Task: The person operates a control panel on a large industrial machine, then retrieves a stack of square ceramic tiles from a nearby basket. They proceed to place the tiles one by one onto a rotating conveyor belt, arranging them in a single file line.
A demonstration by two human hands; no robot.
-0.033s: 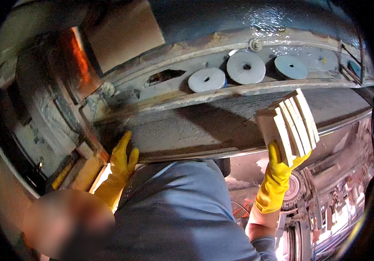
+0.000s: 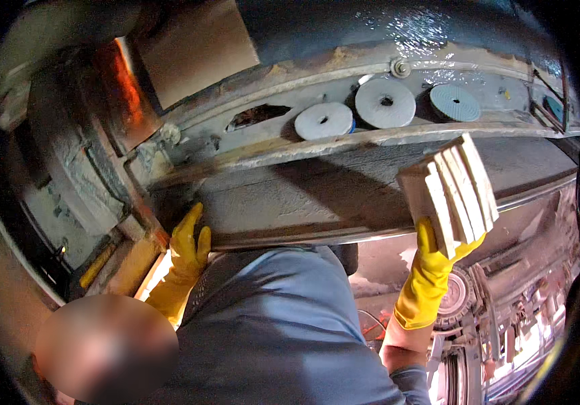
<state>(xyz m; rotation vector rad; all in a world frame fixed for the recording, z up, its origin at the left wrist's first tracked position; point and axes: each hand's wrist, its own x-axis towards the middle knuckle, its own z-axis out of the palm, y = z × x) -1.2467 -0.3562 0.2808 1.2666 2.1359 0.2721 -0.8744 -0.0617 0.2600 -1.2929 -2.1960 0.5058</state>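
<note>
Stack of pale rectangular slabs (image 2: 455, 185) sits raised against the grey metal ledge (image 2: 317, 196), gripped from below by the right hand (image 2: 438, 260) in a yellow rubber glove. Left hand (image 2: 187, 244), gloved alike, lies fingers spread on the ledge edge. Three white round discs (image 2: 384, 102) rest above.

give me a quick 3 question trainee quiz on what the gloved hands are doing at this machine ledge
1. True or false: the right hand holds a stack of pale flat blocks.
2. How many round discs sit on the ledge above the grey slab?
3. The left hand is: A) holding a disc B) resting on the slab's lower left edge C) out of view

Key: 1 true; 2 three; 3 B
</note>
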